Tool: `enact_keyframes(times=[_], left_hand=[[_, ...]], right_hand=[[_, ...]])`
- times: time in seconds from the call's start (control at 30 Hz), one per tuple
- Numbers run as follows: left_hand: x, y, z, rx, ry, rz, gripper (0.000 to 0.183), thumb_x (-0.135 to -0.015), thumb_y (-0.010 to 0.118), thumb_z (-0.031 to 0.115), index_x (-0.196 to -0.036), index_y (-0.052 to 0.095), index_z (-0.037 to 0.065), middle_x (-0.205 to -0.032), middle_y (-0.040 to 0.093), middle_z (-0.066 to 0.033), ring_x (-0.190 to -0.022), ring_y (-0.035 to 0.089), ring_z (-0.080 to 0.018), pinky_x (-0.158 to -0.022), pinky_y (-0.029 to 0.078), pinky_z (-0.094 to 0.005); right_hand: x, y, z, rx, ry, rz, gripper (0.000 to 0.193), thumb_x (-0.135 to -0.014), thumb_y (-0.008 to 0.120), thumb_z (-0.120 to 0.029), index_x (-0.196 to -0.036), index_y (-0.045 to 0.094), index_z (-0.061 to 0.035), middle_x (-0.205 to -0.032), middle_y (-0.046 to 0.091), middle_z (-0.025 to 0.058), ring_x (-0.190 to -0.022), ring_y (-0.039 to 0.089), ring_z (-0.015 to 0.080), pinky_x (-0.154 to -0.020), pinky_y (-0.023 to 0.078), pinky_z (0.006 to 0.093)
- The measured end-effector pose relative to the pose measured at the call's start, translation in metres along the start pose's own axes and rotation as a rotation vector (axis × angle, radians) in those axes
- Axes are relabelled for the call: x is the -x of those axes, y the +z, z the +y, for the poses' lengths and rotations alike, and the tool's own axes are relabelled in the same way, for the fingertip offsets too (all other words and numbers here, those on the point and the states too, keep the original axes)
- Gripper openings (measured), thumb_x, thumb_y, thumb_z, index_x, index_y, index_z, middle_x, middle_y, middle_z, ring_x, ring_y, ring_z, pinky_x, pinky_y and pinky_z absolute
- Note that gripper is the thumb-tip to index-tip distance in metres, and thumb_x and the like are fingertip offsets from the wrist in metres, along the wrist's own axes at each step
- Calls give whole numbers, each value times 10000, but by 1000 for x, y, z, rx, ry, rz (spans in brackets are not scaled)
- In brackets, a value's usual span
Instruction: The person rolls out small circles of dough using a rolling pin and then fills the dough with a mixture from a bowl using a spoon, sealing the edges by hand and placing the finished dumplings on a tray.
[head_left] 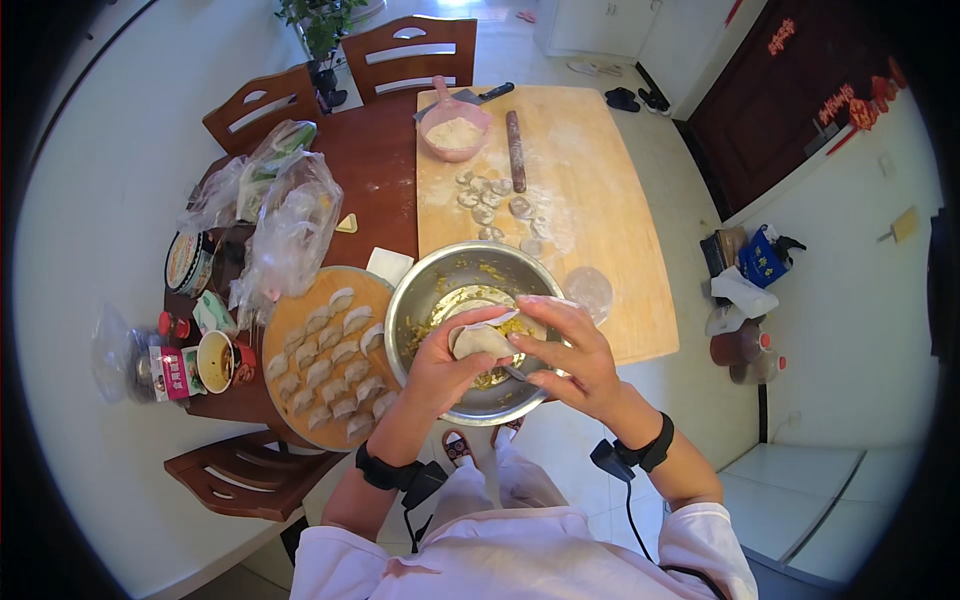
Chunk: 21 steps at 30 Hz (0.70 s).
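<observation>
Over a steel bowl (394, 335), my left hand (440, 358) is closed around a half-moon dumpling (482, 342). My right hand (583, 362) has its fingertips at the dumpling's right edge, pinching the dough. Some yellow-green filling (488, 270) clings to the bowl's inside. A metal utensil handle (516, 373) shows partly below my right fingers. Left of the bowl, a round wooden board (290, 345) carries several rows of folded dumplings (343, 350). A flat round wrapper (588, 294) lies on the large floured board (625, 265) at the right.
Farther up the large board are several dough pieces (484, 213), a rolling pin (515, 152), a pink flour scoop (456, 147) and a cleaver (494, 93). Plastic bags (292, 215), tubs and a noodle cup (215, 361) crowd the left. Wooden chairs (245, 478) flank the table.
</observation>
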<state>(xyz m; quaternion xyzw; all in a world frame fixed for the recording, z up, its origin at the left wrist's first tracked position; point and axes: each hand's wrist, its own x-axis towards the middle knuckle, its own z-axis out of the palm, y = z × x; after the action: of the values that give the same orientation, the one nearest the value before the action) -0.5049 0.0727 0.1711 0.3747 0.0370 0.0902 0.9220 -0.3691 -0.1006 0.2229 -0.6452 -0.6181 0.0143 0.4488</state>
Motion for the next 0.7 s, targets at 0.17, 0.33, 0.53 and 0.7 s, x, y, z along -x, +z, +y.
enact_keyframes(times=[0.17,0.33,0.53,0.7], left_hand=[[3,3,1,-17,-20,-66,505,-859,682,-33,-1332,515,22,-1431,475,-143,-1242,542,-246,-1002,532,-412],[8,7,3,-80,-3,-92,512,-856,692,-21,-1333,510,13,-1421,485,-149,-1228,557,-253,-997,533,-410],[21,11,11,31,-49,-182,533,-842,729,20,-1326,504,0,-1351,547,-159,-1177,593,-236,-973,532,-373],[31,16,14,-21,-51,-124,502,-836,757,49,-1281,533,-10,-1221,628,-110,-1099,621,-175,-926,527,-320]], right_hand=[[-1,-1,-2,-82,-4,81,365,-838,686,-258,-1142,708,-58,-1389,530,189,-1266,515,355,-1023,397,449],[-8,0,-11,-136,-33,52,374,-813,715,-231,-1134,697,-41,-1397,524,192,-1286,504,352,-1026,393,446],[-18,14,-24,-574,57,113,667,-817,750,-279,-1388,492,-49,-1456,458,205,-1317,473,388,-1081,362,460],[-30,15,-28,-441,-45,-131,706,-846,711,-276,-1439,420,-25,-1480,427,211,-1313,478,383,-1064,395,452]])
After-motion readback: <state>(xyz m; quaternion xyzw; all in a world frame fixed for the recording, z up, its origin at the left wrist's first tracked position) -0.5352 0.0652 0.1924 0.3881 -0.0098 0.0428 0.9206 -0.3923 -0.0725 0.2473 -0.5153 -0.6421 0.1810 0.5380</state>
